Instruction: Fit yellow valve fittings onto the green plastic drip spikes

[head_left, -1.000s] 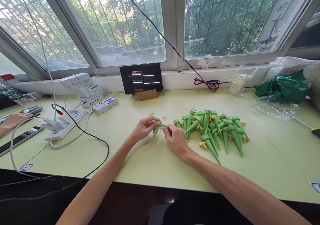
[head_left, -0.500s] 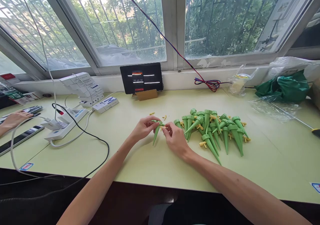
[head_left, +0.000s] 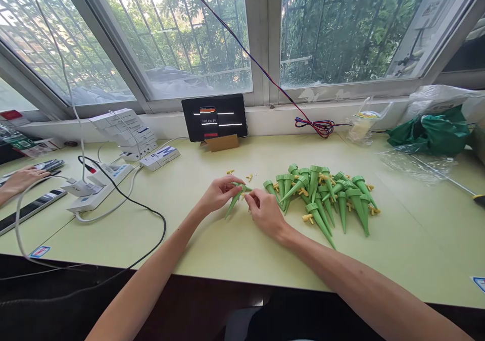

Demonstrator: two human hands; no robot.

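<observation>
Between the fingers of my left hand (head_left: 222,193) is a green plant watering spike (head_left: 233,205), its pointed end angled down to the left. My right hand (head_left: 265,210) is closed in a pinch at a small yellow valve (head_left: 243,196) by the head of that spike. Fingers partly hide where the two pieces meet. Right of my hands lies a pile of green watering spikes (head_left: 314,182), several with yellow valves fitted. Loose yellow valves (head_left: 249,177) lie just beyond my hands.
A tablet (head_left: 214,117) showing a timer leans on a cardboard stand. Left are white boxes (head_left: 125,134), a power strip (head_left: 100,189), trailing cables and another person's hand (head_left: 25,179). Far right lie a green bag (head_left: 428,134), clear plastic and a screwdriver (head_left: 447,179).
The held spike has tilted, its tip swinging a little to the left. My right fingertips have shifted slightly around the yellow valve. The pile looks the same.
</observation>
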